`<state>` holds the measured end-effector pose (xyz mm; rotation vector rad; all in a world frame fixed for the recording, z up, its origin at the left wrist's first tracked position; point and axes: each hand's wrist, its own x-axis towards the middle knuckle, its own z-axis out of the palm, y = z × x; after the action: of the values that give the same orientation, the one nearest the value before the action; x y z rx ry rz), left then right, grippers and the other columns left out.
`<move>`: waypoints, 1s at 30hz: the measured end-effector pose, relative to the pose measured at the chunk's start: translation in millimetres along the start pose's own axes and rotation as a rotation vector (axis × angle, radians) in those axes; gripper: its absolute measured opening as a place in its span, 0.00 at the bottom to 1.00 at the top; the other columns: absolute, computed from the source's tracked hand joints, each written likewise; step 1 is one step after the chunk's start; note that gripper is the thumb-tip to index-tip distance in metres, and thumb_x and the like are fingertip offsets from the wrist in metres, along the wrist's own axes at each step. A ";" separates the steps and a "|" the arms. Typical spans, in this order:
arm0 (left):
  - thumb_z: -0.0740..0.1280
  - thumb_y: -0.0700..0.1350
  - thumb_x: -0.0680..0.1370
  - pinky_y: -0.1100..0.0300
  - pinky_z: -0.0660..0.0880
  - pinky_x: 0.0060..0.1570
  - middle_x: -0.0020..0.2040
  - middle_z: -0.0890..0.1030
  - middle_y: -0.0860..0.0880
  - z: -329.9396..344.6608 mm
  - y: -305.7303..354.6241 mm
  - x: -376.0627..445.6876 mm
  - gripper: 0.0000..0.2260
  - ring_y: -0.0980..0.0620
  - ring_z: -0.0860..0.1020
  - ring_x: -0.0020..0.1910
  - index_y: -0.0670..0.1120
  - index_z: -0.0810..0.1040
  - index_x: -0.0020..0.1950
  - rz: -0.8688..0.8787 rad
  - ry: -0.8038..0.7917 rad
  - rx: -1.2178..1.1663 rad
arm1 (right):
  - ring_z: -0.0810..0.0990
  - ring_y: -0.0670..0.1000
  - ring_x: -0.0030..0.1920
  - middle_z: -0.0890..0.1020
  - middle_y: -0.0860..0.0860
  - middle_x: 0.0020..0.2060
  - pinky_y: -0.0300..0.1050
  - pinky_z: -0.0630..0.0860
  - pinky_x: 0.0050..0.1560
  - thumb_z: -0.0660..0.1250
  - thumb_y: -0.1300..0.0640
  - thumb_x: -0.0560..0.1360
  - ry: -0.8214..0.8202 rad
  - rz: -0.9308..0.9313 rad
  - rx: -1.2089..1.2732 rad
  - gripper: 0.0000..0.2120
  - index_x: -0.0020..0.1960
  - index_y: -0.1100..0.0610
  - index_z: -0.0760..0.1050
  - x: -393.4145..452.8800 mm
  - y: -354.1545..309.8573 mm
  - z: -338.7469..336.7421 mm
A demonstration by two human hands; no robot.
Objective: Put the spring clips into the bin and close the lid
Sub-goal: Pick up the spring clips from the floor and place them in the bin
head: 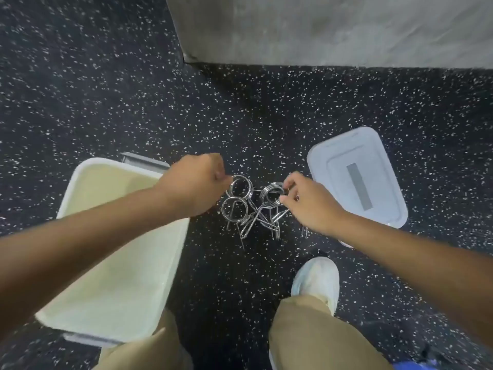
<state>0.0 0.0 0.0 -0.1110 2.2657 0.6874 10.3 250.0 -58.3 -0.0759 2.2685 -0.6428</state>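
Observation:
Several shiny metal spring clips [250, 209] lie in a tangled pile on the speckled black floor between my hands. My left hand [193, 182] is closed on the top-left clip's ring [241, 186]. My right hand [306, 201] pinches another clip [271, 194] at the pile's right side. An open, cream-white bin [125, 268] stands on the floor to the left, under my left forearm, with nothing visible inside. Its pale blue-grey lid [357, 174] lies flat on the floor to the right, beyond my right hand.
A grey concrete block or wall base [333, 28] rises at the back. My tan trouser legs and a white shoe [316, 281] stand just below the pile. The speckled floor stretches around everything.

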 end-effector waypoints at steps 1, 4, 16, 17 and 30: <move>0.63 0.54 0.82 0.49 0.81 0.46 0.46 0.83 0.46 4.8 -0.7 8.4 0.10 0.45 0.81 0.43 0.48 0.77 0.52 0.042 -0.003 0.090 | 0.78 0.49 0.46 0.80 0.50 0.53 0.49 0.78 0.46 0.65 0.52 0.79 0.061 -0.056 -0.097 0.11 0.61 0.50 0.70 5.6 1.8 4.7; 0.66 0.51 0.80 0.46 0.80 0.46 0.48 0.80 0.45 21.1 0.5 30.9 0.09 0.44 0.79 0.44 0.46 0.75 0.55 0.178 -0.028 0.342 | 0.73 0.48 0.56 0.72 0.47 0.61 0.44 0.74 0.48 0.67 0.52 0.79 0.151 -0.234 -0.318 0.19 0.68 0.49 0.69 24.0 6.3 15.4; 0.66 0.39 0.79 0.49 0.79 0.49 0.52 0.74 0.50 63.3 -2.5 68.9 0.09 0.48 0.77 0.52 0.49 0.75 0.57 0.430 -0.201 0.594 | 0.75 0.52 0.48 0.79 0.49 0.48 0.49 0.76 0.47 0.67 0.56 0.77 0.158 -0.565 -0.628 0.07 0.55 0.54 0.77 57.1 21.0 23.8; 0.65 0.37 0.79 0.50 0.79 0.47 0.50 0.73 0.50 64.8 -2.7 70.8 0.09 0.48 0.76 0.50 0.49 0.74 0.56 0.454 -0.188 0.610 | 0.75 0.53 0.47 0.79 0.49 0.47 0.50 0.76 0.46 0.68 0.57 0.76 0.155 -0.565 -0.637 0.07 0.53 0.55 0.78 56.8 19.6 23.2; 0.64 0.32 0.76 0.54 0.71 0.35 0.43 0.74 0.51 65.9 -10.9 50.7 0.12 0.47 0.78 0.41 0.47 0.75 0.55 0.525 -0.025 0.693 | 0.75 0.51 0.48 0.81 0.47 0.47 0.49 0.77 0.38 0.66 0.67 0.73 0.174 -0.567 -0.646 0.14 0.55 0.53 0.78 27.9 20.1 10.9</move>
<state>9.2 30.6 -77.5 0.8387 2.3909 0.1127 0.9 256.1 -92.6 -1.0362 2.5475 -0.1611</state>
